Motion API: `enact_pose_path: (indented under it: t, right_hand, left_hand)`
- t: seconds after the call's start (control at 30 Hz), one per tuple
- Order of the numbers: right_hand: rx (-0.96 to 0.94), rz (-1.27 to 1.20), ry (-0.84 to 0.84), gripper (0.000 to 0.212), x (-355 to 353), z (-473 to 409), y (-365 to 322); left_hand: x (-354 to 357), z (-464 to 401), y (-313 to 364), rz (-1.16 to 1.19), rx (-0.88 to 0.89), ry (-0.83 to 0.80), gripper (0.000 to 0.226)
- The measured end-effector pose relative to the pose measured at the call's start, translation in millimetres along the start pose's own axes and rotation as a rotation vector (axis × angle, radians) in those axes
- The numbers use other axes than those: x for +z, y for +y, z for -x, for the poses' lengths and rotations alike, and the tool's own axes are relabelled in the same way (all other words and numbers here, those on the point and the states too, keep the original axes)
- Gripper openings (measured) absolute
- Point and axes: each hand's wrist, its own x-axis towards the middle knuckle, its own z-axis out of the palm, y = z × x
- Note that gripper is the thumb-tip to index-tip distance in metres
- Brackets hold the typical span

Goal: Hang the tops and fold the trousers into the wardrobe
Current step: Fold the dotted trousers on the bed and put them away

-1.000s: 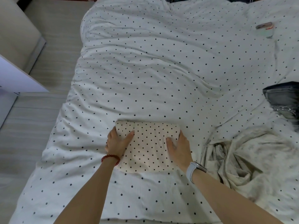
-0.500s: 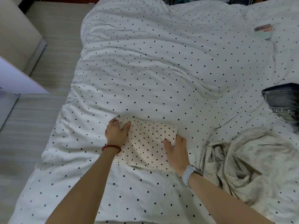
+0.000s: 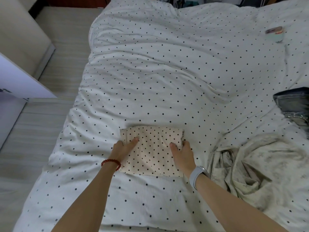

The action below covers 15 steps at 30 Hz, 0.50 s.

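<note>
Both hands' grip, left hand [image 3: 122, 149] and right hand [image 3: 183, 154], holds folded dotted trousers [image 3: 153, 153] on bed [image 3: 167, 72]

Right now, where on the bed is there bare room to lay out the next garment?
Free: the wide duvet stretch beyond the folded dotted garment, and the near strip under the forearms. Crowded: the right side, with the crumpled beige garment, dark jeans and a small packet.

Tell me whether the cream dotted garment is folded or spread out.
Folded: the cream dotted garment lies as a compact rectangle on the bed, both hands gripping its sides.
</note>
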Motion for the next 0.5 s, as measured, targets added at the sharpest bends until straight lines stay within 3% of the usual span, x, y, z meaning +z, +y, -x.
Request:
enact_pose_path:
  t: [0.1,0.17,0.5]
  right_hand:
    - [-0.125,0.063,0.028,0.032,0,11,-8]
    - [-0.249,0.124,0.064,0.031,-2,21,-16]
    - [-0.784,0.341,0.049,0.033,8,110,-113]
  left_hand:
    - [7,27,5,0.076,0.142,0.034,0.064]
    - [11,48,8,0.107,0.188,0.206,0.042]
    - [-62,196,17,0.352,0.328,0.851,0.027]
